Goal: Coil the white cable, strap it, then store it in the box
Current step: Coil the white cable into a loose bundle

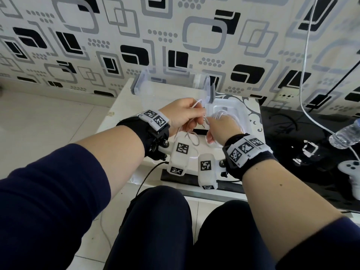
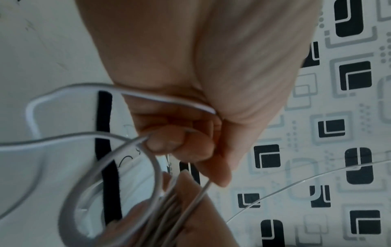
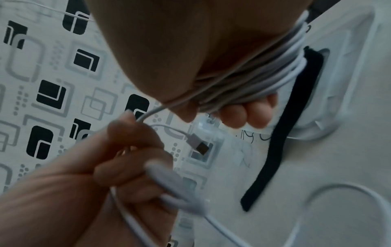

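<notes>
The white cable (image 1: 224, 114) is wound in several turns round the fingers of my right hand (image 1: 218, 123); in the right wrist view the coil (image 3: 264, 75) sits tight above the curled fingertips (image 3: 243, 115). My left hand (image 1: 191, 117) grips the loose run of cable (image 2: 169, 100) just left of the right hand, fingers curled round it. A USB plug (image 3: 200, 145) dangles free between the hands. The black strap (image 3: 279, 142) lies flat on the white table beneath the hands, also seen in the head view (image 1: 200, 131). The clear box (image 1: 140, 82) stands open behind them, its lid (image 1: 239, 112) beside it.
A black glass surface (image 1: 292, 133) on the right holds a water bottle (image 1: 344, 137) and a white controller (image 1: 350, 170). Another white cord (image 1: 303, 75) hangs down the patterned wall near a socket (image 1: 288, 96). A dark flat slab (image 1: 185, 179) lies at the table's near edge.
</notes>
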